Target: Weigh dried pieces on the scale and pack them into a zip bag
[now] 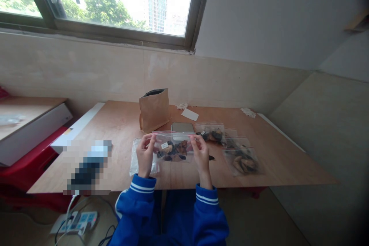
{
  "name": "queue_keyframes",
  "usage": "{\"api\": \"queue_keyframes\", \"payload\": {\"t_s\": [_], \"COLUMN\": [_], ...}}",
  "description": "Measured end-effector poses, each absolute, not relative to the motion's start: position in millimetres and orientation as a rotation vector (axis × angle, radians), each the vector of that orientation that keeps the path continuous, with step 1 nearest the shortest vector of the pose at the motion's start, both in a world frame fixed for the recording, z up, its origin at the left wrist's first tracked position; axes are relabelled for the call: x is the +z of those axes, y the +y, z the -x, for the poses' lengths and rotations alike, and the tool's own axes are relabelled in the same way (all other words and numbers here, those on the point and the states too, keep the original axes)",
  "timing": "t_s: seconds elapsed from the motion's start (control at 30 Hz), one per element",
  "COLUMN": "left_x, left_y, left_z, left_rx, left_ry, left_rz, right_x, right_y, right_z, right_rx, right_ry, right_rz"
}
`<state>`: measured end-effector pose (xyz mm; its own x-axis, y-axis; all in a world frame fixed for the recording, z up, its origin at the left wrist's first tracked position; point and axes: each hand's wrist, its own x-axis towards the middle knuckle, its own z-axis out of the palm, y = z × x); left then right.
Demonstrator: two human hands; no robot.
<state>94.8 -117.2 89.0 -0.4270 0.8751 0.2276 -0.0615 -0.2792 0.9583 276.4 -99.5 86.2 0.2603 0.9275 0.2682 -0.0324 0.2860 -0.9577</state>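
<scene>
A clear zip bag [174, 150] with a small white label and dark and brown dried pieces inside is stretched between my hands above the table. My left hand [145, 153] pinches its upper left corner, and my right hand [201, 153] pinches the upper right one. Below my left hand lies a stack of clear plastic bags [135, 163]. To the right of my right hand rest several filled zip bags [245, 163] of similar dried pieces. A loose dark piece [211, 158] lies beside my right wrist. Behind the held bag sits a flat device with a pale top [183, 127], partly covered.
An open brown paper bag [154, 111] stands at the back of the wooden table [288, 165]. Near it are a white card [190, 114] and crumpled white scraps [248, 113]. A power strip [77, 221] with cables is on the floor at left, near a red stool [25, 165].
</scene>
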Motion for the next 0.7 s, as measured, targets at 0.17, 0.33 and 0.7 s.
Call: {"api": "queue_keyframes", "payload": {"t_s": [0.17,0.33,0.7], "left_x": [88.1,86.0,81.1], "left_y": [-117.7,-116.2,-114.7], "left_z": [-93.8,-89.6,-93.4], "left_rx": [1.816,1.803,1.815], "left_ry": [1.234,1.197,1.196], "left_rz": [-1.071,-1.090,-1.151], "right_x": [85.5,86.3,88.7], "right_y": [-99.7,-102.1,-101.6], "right_z": [-279.0,-281.1,-277.3], "right_rx": [0.745,0.703,0.717], "right_ry": [-1.141,-1.159,-1.096], "right_rz": [1.067,1.061,0.964]}}
